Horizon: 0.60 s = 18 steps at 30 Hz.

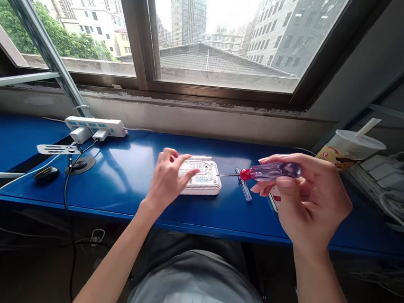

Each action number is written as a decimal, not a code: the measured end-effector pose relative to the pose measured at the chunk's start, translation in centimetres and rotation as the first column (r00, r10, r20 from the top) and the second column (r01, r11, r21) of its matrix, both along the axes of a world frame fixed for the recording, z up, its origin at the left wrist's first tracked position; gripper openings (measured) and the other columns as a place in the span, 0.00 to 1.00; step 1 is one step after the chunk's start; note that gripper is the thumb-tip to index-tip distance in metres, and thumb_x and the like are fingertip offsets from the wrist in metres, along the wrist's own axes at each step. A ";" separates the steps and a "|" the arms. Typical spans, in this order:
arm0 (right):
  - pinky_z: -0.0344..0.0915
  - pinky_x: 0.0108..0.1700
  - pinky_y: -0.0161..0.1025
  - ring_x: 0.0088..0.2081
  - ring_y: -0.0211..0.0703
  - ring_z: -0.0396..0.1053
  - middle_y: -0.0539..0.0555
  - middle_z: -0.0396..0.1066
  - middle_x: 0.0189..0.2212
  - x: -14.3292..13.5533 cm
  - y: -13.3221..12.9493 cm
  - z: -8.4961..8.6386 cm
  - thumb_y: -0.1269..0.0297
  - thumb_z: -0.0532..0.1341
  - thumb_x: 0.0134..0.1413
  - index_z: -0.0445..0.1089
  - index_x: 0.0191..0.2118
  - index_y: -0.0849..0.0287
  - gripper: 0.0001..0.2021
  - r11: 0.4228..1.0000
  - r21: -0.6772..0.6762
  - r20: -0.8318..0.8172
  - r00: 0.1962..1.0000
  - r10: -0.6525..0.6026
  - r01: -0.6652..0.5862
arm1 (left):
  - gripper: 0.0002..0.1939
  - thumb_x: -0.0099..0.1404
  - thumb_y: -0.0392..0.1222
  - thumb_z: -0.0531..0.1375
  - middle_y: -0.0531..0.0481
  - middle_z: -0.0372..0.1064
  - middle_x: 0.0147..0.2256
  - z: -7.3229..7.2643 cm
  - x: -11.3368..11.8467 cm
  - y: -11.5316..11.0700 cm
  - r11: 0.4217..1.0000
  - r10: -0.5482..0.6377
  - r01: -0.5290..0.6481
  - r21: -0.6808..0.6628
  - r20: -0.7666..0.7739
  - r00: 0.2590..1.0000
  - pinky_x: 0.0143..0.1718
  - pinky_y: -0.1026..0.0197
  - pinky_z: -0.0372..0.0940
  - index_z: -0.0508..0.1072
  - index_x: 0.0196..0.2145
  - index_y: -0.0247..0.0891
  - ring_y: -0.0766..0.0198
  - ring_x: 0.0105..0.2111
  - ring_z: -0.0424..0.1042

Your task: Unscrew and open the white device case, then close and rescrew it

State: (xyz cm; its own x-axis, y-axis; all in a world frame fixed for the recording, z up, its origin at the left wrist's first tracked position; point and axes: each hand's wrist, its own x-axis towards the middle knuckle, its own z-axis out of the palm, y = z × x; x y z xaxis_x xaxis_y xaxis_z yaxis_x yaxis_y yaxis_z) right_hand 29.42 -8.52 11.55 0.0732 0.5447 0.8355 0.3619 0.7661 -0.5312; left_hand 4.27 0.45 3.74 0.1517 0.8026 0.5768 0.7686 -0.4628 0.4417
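The left hand point(169, 177) clasps the white box point(207, 186) on the bench point(112, 197) at nine o'clock; the right hand point(314, 195) grips a screwdriver point(271, 171), tip at the box's three o'clock edge. Its shallow slant could make it skid.

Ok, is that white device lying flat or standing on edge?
Flat: the white device lies on the blue desk with its broad, labelled face up, the left hand over its left side.
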 end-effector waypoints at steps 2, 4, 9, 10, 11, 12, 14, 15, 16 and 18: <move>0.74 0.22 0.41 0.27 0.44 0.79 0.52 0.80 0.43 0.0 -0.1 0.0 0.64 0.65 0.71 0.75 0.52 0.48 0.08 1.000 -0.002 -0.013 1.000 -0.019 0.019 | 0.24 0.75 0.62 0.59 0.41 0.70 0.49 0.4 1.9 -0.3 0.976 -0.215 0.215 -0.041 0.005 0.977 0.46 0.52 0.73 0.79 0.58 0.45 0.52 0.45 0.75; 0.74 0.23 0.42 0.27 0.44 0.79 0.52 0.80 0.43 0.2 -0.2 0.0 0.63 0.64 0.72 0.74 0.53 0.46 0.08 0.999 -0.009 -0.019 0.999 -0.038 0.038 | 0.19 0.78 0.56 0.57 0.44 0.75 0.46 0.6 3.7 -0.2 0.921 -0.374 0.375 -0.103 0.028 0.927 0.40 0.57 0.72 0.80 0.53 0.43 0.57 0.39 0.76; 0.74 0.24 0.43 0.27 0.45 0.78 0.54 0.80 0.43 0.9 -0.5 0.4 0.62 0.63 0.73 0.74 0.54 0.44 0.09 0.995 0.015 0.010 0.995 -0.097 0.097 | 0.12 0.78 0.46 0.60 0.45 0.78 0.40 0.6 5.7 1.4 0.850 -0.510 0.504 -0.155 0.000 0.860 0.32 0.61 0.65 0.81 0.43 0.39 0.59 0.33 0.76; 0.73 0.23 0.43 0.27 0.45 0.79 0.54 0.80 0.43 1.1 -0.4 0.5 0.61 0.63 0.73 0.75 0.54 0.44 0.09 0.992 0.042 -0.001 0.993 -0.117 0.117 | 0.11 0.77 0.44 0.60 0.45 0.78 0.40 0.7 5.8 1.7 0.849 -0.513 0.503 -0.163 -0.020 0.858 0.32 0.61 0.64 0.82 0.42 0.39 0.59 0.33 0.76; 0.73 0.23 0.42 0.27 0.46 0.79 0.54 0.80 0.42 1.3 -0.2 0.5 0.62 0.64 0.72 0.76 0.54 0.45 0.09 0.988 0.071 -0.015 0.990 -0.140 0.140 | 0.10 0.77 0.42 0.61 0.45 0.79 0.40 0.8 5.9 1.9 0.848 -0.515 0.502 -0.171 -0.041 0.856 0.32 0.61 0.64 0.83 0.42 0.39 0.59 0.34 0.77; 0.72 0.23 0.42 0.29 0.47 0.80 0.54 0.80 0.42 1.6 0.0 0.4 0.62 0.65 0.71 0.76 0.54 0.46 0.10 0.982 0.093 -0.017 0.987 -0.162 0.163 | 0.10 0.76 0.40 0.61 0.45 0.79 0.40 1.0 6.0 2.1 0.847 -0.517 0.501 -0.179 -0.060 0.854 0.33 0.61 0.65 0.83 0.42 0.39 0.58 0.34 0.77; 0.75 0.27 0.42 0.34 0.50 0.83 0.54 0.82 0.44 2.2 0.9 -0.3 0.64 0.69 0.68 0.76 0.54 0.47 0.12 0.972 0.113 0.051 0.976 -0.213 0.206 | 0.11 0.75 0.36 0.60 0.45 0.80 0.41 1.2 6.6 2.3 0.848 -0.517 0.494 -0.192 -0.093 0.851 0.33 0.61 0.66 0.85 0.42 0.40 0.58 0.35 0.78; 0.78 0.31 0.43 0.39 0.53 0.84 0.54 0.82 0.46 2.5 1.4 -1.0 0.65 0.70 0.67 0.76 0.54 0.47 0.13 0.969 0.115 0.137 0.963 -0.233 0.218 | 0.12 0.74 0.34 0.59 0.46 0.81 0.41 1.3 6.9 2.3 0.849 -0.516 0.489 -0.198 -0.111 0.850 0.34 0.61 0.67 0.85 0.42 0.40 0.58 0.36 0.78; 0.81 0.38 0.46 0.43 0.55 0.84 0.54 0.83 0.48 2.9 2.0 -1.8 0.66 0.71 0.66 0.75 0.55 0.48 0.14 0.966 0.121 0.241 0.938 -0.250 0.227 | 0.13 0.73 0.33 0.59 0.46 0.81 0.41 1.3 7.3 2.3 0.852 -0.511 0.482 -0.205 -0.126 0.850 0.35 0.61 0.67 0.86 0.41 0.41 0.57 0.37 0.79; 0.82 0.48 0.49 0.49 0.56 0.83 0.57 0.83 0.50 3.5 3.1 -3.9 0.68 0.70 0.67 0.74 0.54 0.51 0.14 0.963 0.163 0.422 0.867 -0.264 0.214 | 0.14 0.71 0.31 0.60 0.46 0.82 0.39 1.2 8.1 2.3 0.863 -0.491 0.456 -0.218 -0.150 0.858 0.36 0.60 0.69 0.86 0.38 0.41 0.56 0.38 0.79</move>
